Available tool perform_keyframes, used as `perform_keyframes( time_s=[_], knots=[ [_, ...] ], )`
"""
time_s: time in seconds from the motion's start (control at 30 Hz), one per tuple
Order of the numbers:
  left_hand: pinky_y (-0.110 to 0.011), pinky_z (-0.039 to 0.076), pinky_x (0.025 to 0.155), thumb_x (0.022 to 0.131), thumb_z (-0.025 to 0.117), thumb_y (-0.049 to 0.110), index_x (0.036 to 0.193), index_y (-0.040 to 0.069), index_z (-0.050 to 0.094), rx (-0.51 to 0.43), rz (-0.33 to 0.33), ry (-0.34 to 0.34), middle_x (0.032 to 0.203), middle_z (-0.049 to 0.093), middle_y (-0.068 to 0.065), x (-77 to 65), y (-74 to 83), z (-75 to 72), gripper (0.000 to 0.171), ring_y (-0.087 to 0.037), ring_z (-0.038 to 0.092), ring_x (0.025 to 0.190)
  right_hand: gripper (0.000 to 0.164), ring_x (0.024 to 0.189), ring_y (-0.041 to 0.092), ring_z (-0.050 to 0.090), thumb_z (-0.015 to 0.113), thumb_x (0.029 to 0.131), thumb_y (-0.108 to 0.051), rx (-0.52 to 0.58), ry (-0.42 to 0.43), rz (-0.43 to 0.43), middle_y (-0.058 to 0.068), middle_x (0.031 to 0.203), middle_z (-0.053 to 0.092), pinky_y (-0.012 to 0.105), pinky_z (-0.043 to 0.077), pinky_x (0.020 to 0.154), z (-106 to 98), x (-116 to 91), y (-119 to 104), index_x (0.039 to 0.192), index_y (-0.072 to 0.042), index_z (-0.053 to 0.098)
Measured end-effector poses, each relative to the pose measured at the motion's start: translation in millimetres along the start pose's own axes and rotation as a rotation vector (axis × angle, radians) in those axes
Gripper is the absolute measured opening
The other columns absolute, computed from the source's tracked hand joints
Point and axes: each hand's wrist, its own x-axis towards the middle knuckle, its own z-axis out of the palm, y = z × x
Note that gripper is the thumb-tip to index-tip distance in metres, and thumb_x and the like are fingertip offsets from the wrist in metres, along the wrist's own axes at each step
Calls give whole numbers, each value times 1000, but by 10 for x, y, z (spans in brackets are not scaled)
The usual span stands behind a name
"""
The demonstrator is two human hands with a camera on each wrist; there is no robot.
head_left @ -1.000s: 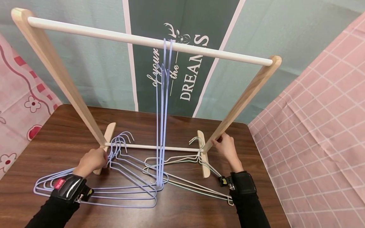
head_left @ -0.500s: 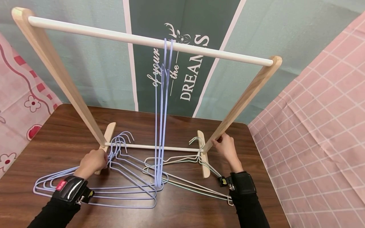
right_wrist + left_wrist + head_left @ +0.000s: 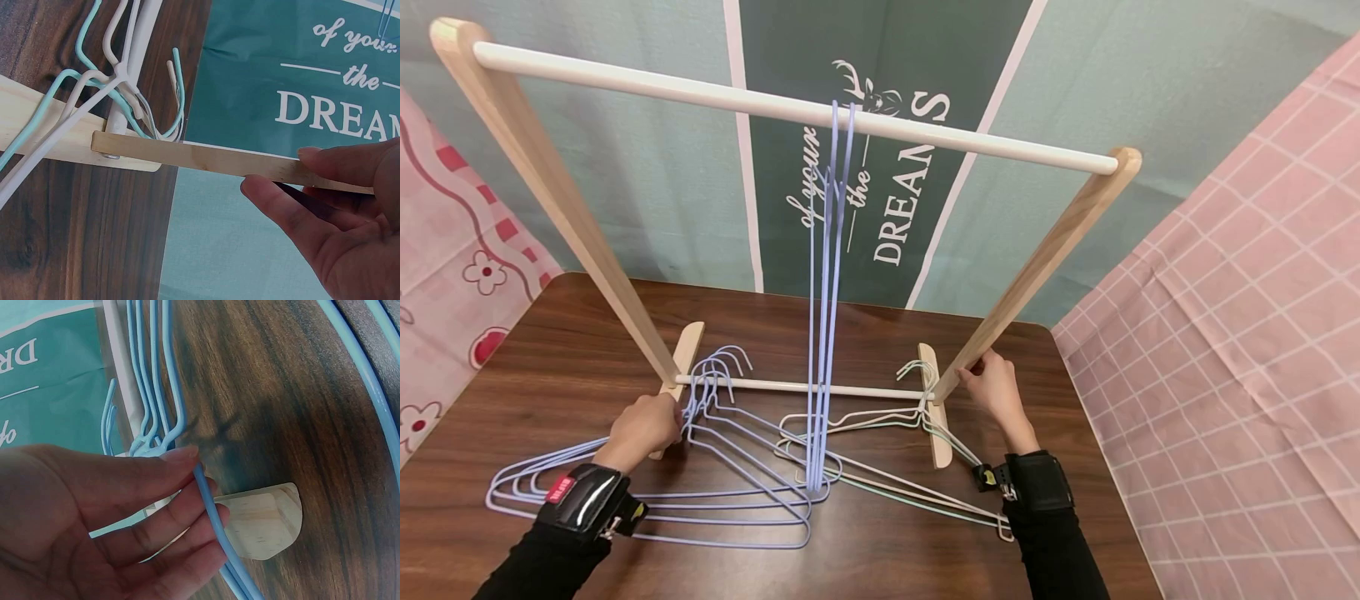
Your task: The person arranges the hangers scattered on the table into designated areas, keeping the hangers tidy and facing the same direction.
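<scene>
A wooden garment rack with a white top rail (image 3: 700, 93) stands on the table. Its right post (image 3: 1037, 262) is pinched near the foot by my right hand (image 3: 997, 396); in the right wrist view, thumb and fingers sit on opposite edges of that post (image 3: 206, 157). My left hand (image 3: 646, 427) holds several lavender hangers (image 3: 700, 400) just below their hooks, by the rack's left foot. The left wrist view has the thumb and fingers at a hanger shoulder (image 3: 215, 522). More lavender hangers (image 3: 827, 333) hang from the rail, near its middle.
White and mint hangers (image 3: 922, 408) lie against the rack's right foot (image 3: 942, 442), their lower bars reaching under my right wrist. A thin lower rail (image 3: 782, 386) joins the posts. Curtains (image 3: 1247, 333) enclose the brown table (image 3: 910, 558) at the back and sides.
Both hands keep their holds. My left wrist has shifted very slightly to the right, and the hanging lavender hangers have swayed a little at the bottom.
</scene>
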Motion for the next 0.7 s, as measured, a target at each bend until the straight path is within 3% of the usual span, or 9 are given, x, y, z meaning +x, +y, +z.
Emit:
perform_keyframes(
  time_s=[0.43,0.7],
  knots=[
    [-41,42,50,65,65,3,66,9,62,14,23,-1,66,55,-12,-24,-6,-17,7,-29,53,60,25,69,30,61,62,84,-2,-1,17,-11,25,85,61,34,47,55,14,-3,-5,105,11,55],
    [-42,41,51,66,67,5,67,11,64,14,8,-36,71,57,-14,-38,-3,-54,6,-29,52,62,25,69,31,61,62,84,-1,-8,26,-10,26,86,61,32,46,53,10,-22,-7,104,11,55]
  ],
)
